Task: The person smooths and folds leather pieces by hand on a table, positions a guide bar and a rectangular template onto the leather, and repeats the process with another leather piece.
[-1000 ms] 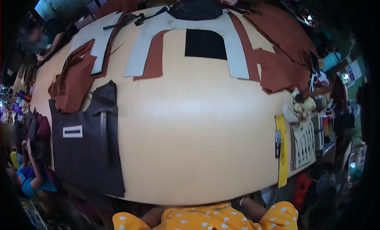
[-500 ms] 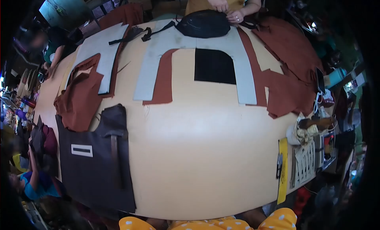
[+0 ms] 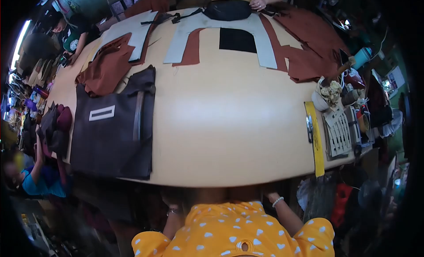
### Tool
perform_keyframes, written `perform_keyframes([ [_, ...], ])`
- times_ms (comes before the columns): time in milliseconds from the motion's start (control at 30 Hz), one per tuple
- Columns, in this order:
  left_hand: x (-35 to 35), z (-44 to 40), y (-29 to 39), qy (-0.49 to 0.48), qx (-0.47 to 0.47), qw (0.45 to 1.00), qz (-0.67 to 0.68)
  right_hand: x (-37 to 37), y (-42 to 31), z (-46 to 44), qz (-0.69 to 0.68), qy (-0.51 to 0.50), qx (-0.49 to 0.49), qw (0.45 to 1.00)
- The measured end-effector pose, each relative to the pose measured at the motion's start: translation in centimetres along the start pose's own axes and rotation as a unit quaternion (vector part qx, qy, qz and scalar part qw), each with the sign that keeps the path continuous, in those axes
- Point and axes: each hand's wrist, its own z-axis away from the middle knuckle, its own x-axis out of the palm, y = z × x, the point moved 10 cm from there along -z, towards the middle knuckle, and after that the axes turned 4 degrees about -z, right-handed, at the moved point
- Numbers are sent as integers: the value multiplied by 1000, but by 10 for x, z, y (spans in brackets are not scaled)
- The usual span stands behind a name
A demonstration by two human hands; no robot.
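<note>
Both hands are low, at the near edge of the table, in its shadow. My left hand is dark and partly under the edge, a band at its wrist. My right hand, with a white beaded bracelet, also goes beneath the edge. The fingers of both are hidden, as is anything they touch. Nearest on the left of the tabletop lies a dark brown leather sheet with a hammer and a small white rectangular frame on it. A yellow ruler lies at the right.
Light grey templates lie over reddish-brown leather pieces farther back. A person's hand rests by a black pouch. Slotted templates and a white container stand right. Other people sit at the left.
My view has tilted downward, so the table sits higher and my arms show. The person across has taken one hand off the pouch. The person at the far left now shows more fully.
</note>
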Motion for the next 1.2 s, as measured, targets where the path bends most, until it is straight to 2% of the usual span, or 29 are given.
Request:
perform_keyframes([
  [33,-7,14,-32,17,-97,989,112,-18,-25,23,21,-14,-34,999],
  [67,-69,-7,-32,-13,-233,882,411,-39,-49,46,10,-12,-71,997],
  [100,-123,-27,-12,-60,-240,871,425,-65,-75,70,-22,-1,-118,993],
  [167,-179,-53,20,-109,-185,837,504,-114,-126,119,-138,51,-238,960],
  [233,-235,-82,67,-135,-67,826,543,-155,-166,174,-224,177,-446,848],
  [267,-261,-91,94,-188,-29,802,567,-171,-181,199,-197,234,-502,809],
  [300,-287,-101,123,-240,9,772,588,-188,-195,224,-168,288,-552,764],
  [367,-357,-119,182,-224,201,772,560,-211,-218,259,-138,346,-608,701],
  [433,-396,-130,213,-233,310,781,489,-226,-228,273,-138,327,-646,676],
  [500,-430,-153,225,-174,345,773,504,-242,-226,261,-203,219,-619,726],
  [567,-457,-184,233,-136,383,757,512,-258,-215,253,-265,94,-637,718],
  [633,-467,-228,231,-132,371,788,473,-282,-194,239,-345,25,-578,739],
  [700,-478,-265,239,-160,413,758,479,-309,-162,208,-282,47,-509,812],
  [767,-463,-298,249,-187,455,738,462,-350,-129,182,-192,144,-385,891],
  [833,-426,-332,260,-325,386,803,316,-399,-111,162,-139,278,-356,881],
  [900,-377,-407,264,-229,434,847,204,-449,-93,131,-137,351,-326,867],
  [967,-387,-472,262,6,430,899,88,-497,-75,149,-93,537,-199,814],
  [1033,-466,-465,248,240,340,904,93,-528,-70,208,32,764,-121,633],
  [1100,-505,-468,225,304,241,917,92,-537,-39,259,37,860,-68,505],
  [1167,-537,-412,213,361,306,864,170,-462,-70,351,8,890,-326,317],
  [1200,-535,-384,213,362,319,857,183,-454,-53,342,9,891,-315,326],
])
